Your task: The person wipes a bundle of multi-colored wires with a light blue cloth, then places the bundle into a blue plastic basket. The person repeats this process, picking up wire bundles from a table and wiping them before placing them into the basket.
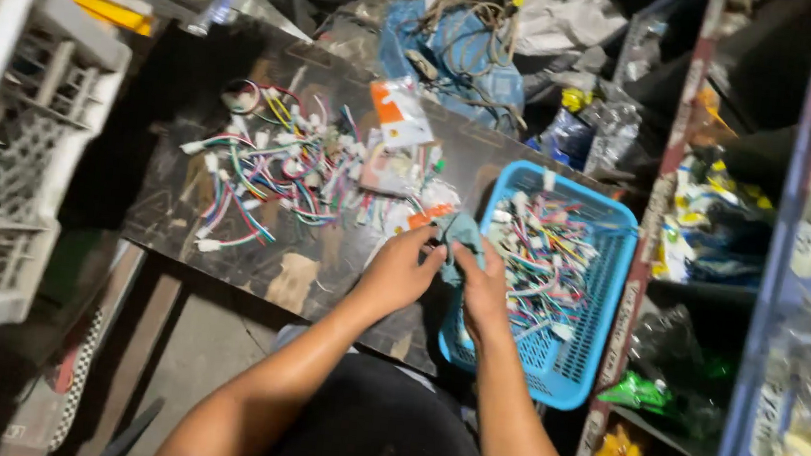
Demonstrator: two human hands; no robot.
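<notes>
Near the middle of the frame, the left hand [400, 269] and the right hand [481, 285] both pinch a small teal cloth [459, 233] between them. The cloth is held over the dark bench [294, 277], just beside the blue basket [611, 226] of wires [544, 260]. More wires lie in a pile [284, 164] at the upper left.
</notes>
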